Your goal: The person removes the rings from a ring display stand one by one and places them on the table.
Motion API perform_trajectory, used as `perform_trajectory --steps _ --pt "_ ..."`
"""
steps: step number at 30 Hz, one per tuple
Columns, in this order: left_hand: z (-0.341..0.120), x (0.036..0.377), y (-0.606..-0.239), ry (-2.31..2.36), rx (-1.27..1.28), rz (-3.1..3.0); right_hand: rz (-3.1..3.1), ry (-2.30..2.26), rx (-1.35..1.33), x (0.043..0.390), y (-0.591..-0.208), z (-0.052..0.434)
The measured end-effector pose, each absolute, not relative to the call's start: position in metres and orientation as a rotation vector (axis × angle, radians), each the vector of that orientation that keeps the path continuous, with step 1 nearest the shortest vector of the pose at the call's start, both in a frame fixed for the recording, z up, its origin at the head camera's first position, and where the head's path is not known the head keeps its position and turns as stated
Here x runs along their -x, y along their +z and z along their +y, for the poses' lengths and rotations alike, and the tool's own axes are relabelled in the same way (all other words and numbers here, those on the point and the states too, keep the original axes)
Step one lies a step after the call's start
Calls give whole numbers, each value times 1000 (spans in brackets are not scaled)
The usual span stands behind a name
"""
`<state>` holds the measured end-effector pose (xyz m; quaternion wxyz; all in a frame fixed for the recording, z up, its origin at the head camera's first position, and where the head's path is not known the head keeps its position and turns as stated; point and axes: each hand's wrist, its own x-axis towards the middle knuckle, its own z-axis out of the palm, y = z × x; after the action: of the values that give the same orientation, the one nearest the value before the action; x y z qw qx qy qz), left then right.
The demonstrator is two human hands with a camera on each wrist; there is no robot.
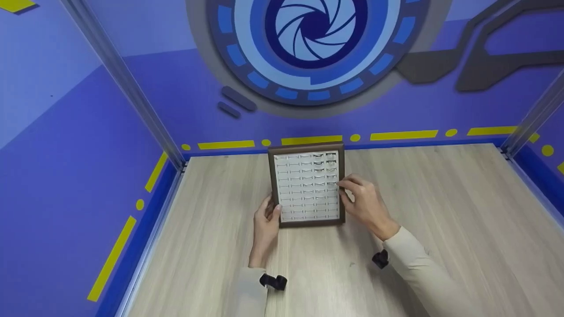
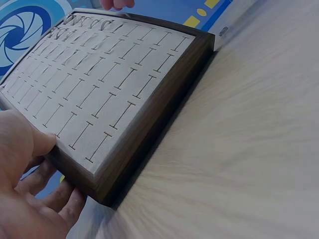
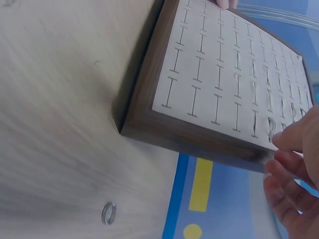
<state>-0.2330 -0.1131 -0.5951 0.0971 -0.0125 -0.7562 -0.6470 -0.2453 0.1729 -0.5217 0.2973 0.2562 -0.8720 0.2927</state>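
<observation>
A brown-framed ring tray (image 1: 307, 185) with a pale slotted pad lies on the wooden table (image 1: 440, 211). Small rings (image 2: 84, 22) fill the far slots of its right columns. My left hand (image 1: 266, 218) grips the tray's near left corner, thumb (image 2: 30, 144) on the frame and fingers underneath. My right hand (image 1: 361, 200) is at the tray's right edge. Its curled fingertips (image 3: 294, 142) sit at a ring (image 3: 271, 127) in the outermost column and appear to pinch it. One loose ring (image 3: 108, 213) lies on the table beside the tray.
Blue walls with yellow stripes (image 1: 403, 135) and metal posts (image 1: 128, 88) enclose the table on three sides. Black wrist-camera mounts (image 1: 273, 281) sit on both sleeves. Bare wood spreads to the right and front of the tray.
</observation>
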Motion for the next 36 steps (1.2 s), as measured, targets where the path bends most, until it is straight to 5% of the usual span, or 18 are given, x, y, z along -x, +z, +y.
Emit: perform_trajectory --steps 36 --pt "-116 233 -599 -1936 94 -2169 -2226 705 -733 258 -528 151"
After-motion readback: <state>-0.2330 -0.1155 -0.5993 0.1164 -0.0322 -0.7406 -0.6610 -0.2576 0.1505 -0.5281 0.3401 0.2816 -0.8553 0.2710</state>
